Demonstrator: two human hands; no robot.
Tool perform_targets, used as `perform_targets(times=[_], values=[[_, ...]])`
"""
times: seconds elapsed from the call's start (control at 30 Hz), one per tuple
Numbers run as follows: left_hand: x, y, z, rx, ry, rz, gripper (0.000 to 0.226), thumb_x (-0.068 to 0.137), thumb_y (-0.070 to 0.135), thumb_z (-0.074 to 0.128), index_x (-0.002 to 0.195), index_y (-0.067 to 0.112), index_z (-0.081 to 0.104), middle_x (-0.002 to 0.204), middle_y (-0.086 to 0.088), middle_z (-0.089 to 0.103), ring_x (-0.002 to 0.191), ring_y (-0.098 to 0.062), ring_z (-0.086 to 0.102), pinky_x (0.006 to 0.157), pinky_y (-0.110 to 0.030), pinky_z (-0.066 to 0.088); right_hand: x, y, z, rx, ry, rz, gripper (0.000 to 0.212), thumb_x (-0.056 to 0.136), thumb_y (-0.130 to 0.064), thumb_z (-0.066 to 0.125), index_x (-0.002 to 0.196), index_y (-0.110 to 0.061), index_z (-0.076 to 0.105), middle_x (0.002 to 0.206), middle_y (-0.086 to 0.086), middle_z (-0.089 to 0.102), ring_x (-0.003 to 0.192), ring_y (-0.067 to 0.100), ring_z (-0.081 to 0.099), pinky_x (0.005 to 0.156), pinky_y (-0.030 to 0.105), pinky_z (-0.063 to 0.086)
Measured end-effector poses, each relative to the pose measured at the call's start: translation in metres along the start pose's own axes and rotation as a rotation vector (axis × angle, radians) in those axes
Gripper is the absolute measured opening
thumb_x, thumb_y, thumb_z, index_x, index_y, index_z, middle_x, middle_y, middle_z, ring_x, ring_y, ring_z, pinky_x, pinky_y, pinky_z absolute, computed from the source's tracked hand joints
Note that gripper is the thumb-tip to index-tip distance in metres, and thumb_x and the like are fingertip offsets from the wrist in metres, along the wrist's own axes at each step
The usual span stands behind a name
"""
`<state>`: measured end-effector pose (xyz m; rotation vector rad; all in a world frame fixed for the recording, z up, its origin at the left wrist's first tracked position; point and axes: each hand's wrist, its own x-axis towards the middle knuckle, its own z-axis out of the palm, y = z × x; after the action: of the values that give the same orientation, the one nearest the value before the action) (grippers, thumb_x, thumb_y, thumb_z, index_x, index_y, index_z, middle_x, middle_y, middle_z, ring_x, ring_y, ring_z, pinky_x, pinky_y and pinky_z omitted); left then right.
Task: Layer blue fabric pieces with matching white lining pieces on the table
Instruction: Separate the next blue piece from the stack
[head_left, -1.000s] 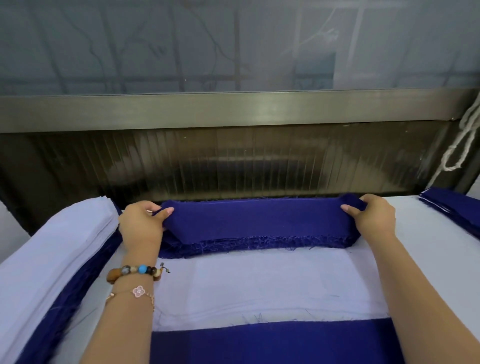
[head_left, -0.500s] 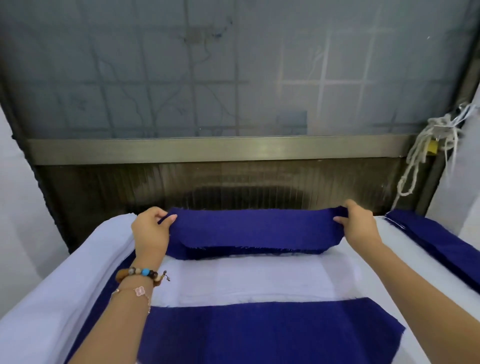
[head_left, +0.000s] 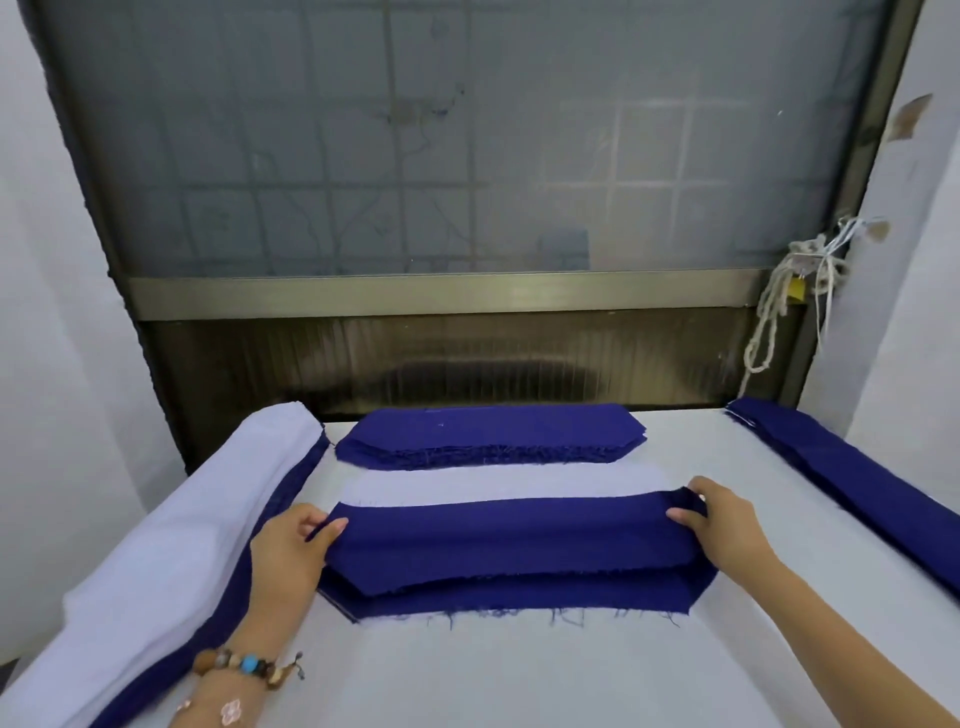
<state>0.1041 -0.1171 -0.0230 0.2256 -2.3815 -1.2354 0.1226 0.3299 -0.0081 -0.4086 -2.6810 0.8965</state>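
A person's left hand (head_left: 291, 551) and right hand (head_left: 727, 525) each pinch one end of a long blue fabric piece (head_left: 509, 535) between thumb and curled fingers, holding it stretched crosswise over the middle of a white-covered table (head_left: 519, 675). The piece's near edge hangs over a second blue piece (head_left: 519, 595), which lies flat on the table with frayed threads trailing from its near edge. Just beyond the held fabric, a strip of white lining (head_left: 493, 483) shows on the surface. A stack of blue pieces (head_left: 488, 434) with angled corners sits at the table's far edge, below a frosted window (head_left: 467, 156). Along the left side runs a thick pile of white lining pieces (head_left: 171, 545) with blue cloth showing at its inner edge; long blue strips (head_left: 852, 478) lie along the right side. A beaded bracelet (head_left: 244, 665) circles the left wrist, and a knotted white cord (head_left: 774, 317) hangs by the window frame at right.
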Motion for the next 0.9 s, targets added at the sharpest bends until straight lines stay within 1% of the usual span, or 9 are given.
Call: perform_targets(times=[0.07,0.2,0.33,0.4,0.47,0.53,0.63,0.73,0.9], values=[[-0.007,-0.006,0.000,-0.007,-0.019,-0.010,0.015,0.083,0.014,0.073,0.073,0.007,0.065,0.075,-0.006,0.066,0.077,-0.024,0.061,0.072,-0.033,0.045,-0.011,0.004,0.005,0.044,0.012,-0.007,0.011,0.090,-0.013,0.064,0.091,-0.009,0.053,0.084,0.006,0.058,0.078,0.024,0.050,0.065,0.030,0.036],[-0.014,-0.012,0.001,0.000,-0.021,0.016,0.017,0.083,0.009,0.073,0.070,0.006,0.063,0.071,-0.006,0.064,0.073,-0.023,0.059,0.063,-0.017,0.040,-0.027,0.011,0.017,0.122,0.088,-0.065,0.012,0.093,-0.011,0.057,0.084,-0.010,0.050,0.071,0.008,0.060,0.068,0.025,0.054,0.059,0.028,0.040],[-0.016,-0.013,0.000,-0.046,0.003,0.038,0.012,0.085,0.014,0.072,0.077,0.016,0.063,0.074,-0.002,0.064,0.071,-0.017,0.059,0.061,-0.016,0.042,-0.029,0.013,0.020,0.174,0.130,-0.068,0.010,0.095,-0.021,0.057,0.087,-0.016,0.054,0.074,0.002,0.063,0.071,0.021,0.058,0.060,0.030,0.043],[-0.017,-0.013,0.000,-0.070,0.000,0.029,0.009,0.087,0.020,0.070,0.087,0.018,0.061,0.077,-0.004,0.063,0.072,-0.019,0.060,0.062,-0.022,0.043,-0.029,0.014,0.020,0.230,0.142,-0.042,0.008,0.094,-0.023,0.058,0.088,-0.019,0.055,0.076,0.001,0.064,0.073,0.020,0.060,0.059,0.029,0.044],[-0.019,-0.013,0.001,-0.066,-0.013,0.020,0.015,0.088,0.023,0.068,0.097,0.020,0.057,0.078,-0.007,0.060,0.071,-0.019,0.058,0.062,-0.025,0.043,-0.029,0.015,0.020,0.268,0.141,-0.015,0.007,0.093,-0.025,0.060,0.091,-0.023,0.054,0.077,0.002,0.065,0.073,0.021,0.061,0.058,0.030,0.045],[-0.019,-0.014,0.000,-0.056,-0.028,0.013,0.019,0.088,0.018,0.068,0.101,0.020,0.053,0.078,-0.009,0.058,0.069,-0.018,0.056,0.061,-0.025,0.043,-0.030,0.015,0.020,0.288,0.129,0.018,0.011,0.092,-0.023,0.061,0.097,-0.025,0.051,0.075,0.006,0.064,0.069,0.022,0.061,0.055,0.031,0.046],[-0.021,-0.014,-0.001,-0.010,-0.047,0.030,0.020,0.086,0.005,0.066,0.097,0.017,0.054,0.077,-0.006,0.056,0.066,-0.016,0.052,0.059,-0.023,0.041,-0.030,0.014,0.020,0.238,0.129,0.035,0.026,0.091,-0.017,0.060,0.108,-0.027,0.044,0.072,0.010,0.062,0.067,0.023,0.060,0.055,0.033,0.047],[-0.022,-0.013,-0.001,0.000,-0.057,0.034,0.021,0.084,-0.001,0.065,0.085,0.018,0.058,0.081,-0.004,0.059,0.076,-0.015,0.055,0.064,-0.022,0.041,-0.030,0.014,0.019,0.199,0.116,0.048,0.035,0.089,-0.012,0.059,0.116,-0.025,0.041,0.074,0.006,0.061,0.066,0.019,0.058,0.055,0.031,0.044],[-0.021,-0.013,-0.001,0.022,-0.057,0.041,0.021,0.083,-0.003,0.066,0.085,0.017,0.059,0.082,-0.003,0.059,0.075,-0.013,0.054,0.064,-0.021,0.040,-0.030,0.013,0.021,0.122,0.098,0.060,0.034,0.085,-0.006,0.053,0.111,-0.023,0.041,0.063,0.010,0.056,0.058,0.023,0.055,0.050,0.030,0.040]])
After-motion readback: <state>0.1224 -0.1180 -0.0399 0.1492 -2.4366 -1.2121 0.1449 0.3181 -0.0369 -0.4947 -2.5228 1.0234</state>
